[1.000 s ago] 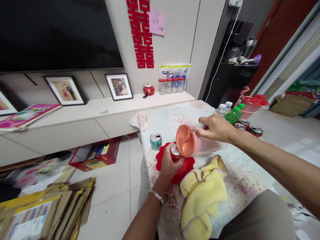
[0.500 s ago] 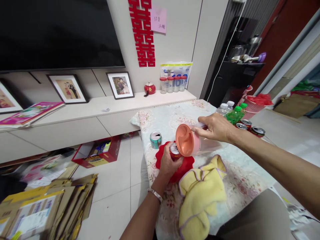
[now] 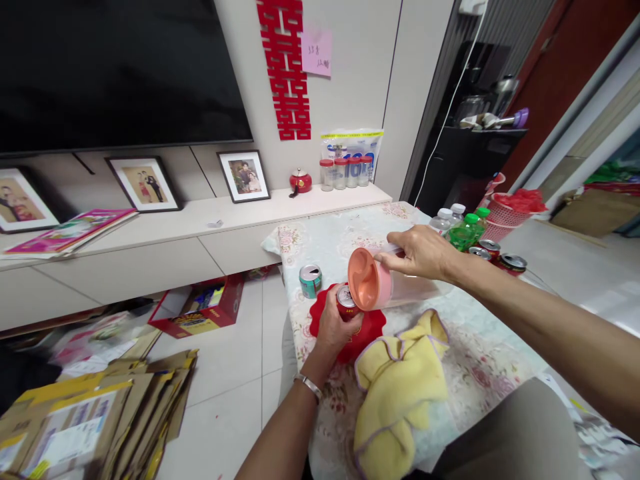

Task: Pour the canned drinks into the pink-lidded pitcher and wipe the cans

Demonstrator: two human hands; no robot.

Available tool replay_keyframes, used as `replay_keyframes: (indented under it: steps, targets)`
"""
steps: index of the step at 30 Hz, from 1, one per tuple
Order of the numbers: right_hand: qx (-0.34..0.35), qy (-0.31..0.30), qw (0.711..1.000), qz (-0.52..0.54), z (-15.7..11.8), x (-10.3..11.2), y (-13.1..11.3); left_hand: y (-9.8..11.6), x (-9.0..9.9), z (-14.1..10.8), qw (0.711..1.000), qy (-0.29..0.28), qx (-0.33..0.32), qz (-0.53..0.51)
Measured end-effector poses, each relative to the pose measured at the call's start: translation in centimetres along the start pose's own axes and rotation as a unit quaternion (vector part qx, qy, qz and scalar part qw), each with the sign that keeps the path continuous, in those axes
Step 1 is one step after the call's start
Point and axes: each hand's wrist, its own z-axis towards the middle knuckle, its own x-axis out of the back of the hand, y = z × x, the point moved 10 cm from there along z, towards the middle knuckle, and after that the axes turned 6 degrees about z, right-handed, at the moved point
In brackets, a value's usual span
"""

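My left hand (image 3: pixel 340 327) is wrapped round a red drink can (image 3: pixel 346 303), which is upright on a red scalloped mat (image 3: pixel 367 333). My right hand (image 3: pixel 417 252) grips the handle of a clear plastic pitcher (image 3: pixel 407 291) with an orange-pink lid (image 3: pixel 364 280). The pitcher is tipped far over on its side, its lid end at the can's top. Whether any liquid runs between them I cannot tell. A green-and-silver can (image 3: pixel 311 281) stands just behind the mat. In front of the pitcher lies a crumpled yellow cloth (image 3: pixel 403 393) with purple edging.
Bottles with green caps (image 3: pixel 465 231) and several cans (image 3: pixel 511 264) stand at the flowered tablecloth's (image 3: pixel 345 233) right edge. Behind runs a low white cabinet (image 3: pixel 200 217) with photo frames and red-lidded jars (image 3: pixel 340 173). Flattened cardboard (image 3: pixel 120 413) and a red box (image 3: pixel 200 310) lie on the floor at left.
The view has shifted slightly. Both hands keep their holds on the can and the pitcher; the pitcher stays tipped with its lid at the can.
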Motion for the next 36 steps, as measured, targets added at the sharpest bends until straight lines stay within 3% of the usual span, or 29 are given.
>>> replay_keyframes:
  steps: [36]
  targets:
    - [0.004, -0.006, 1.000, 0.003, 0.56, 0.03, -0.22, -0.23, -0.21, 0.02, 1.000, -0.007, 0.004, 0.005]
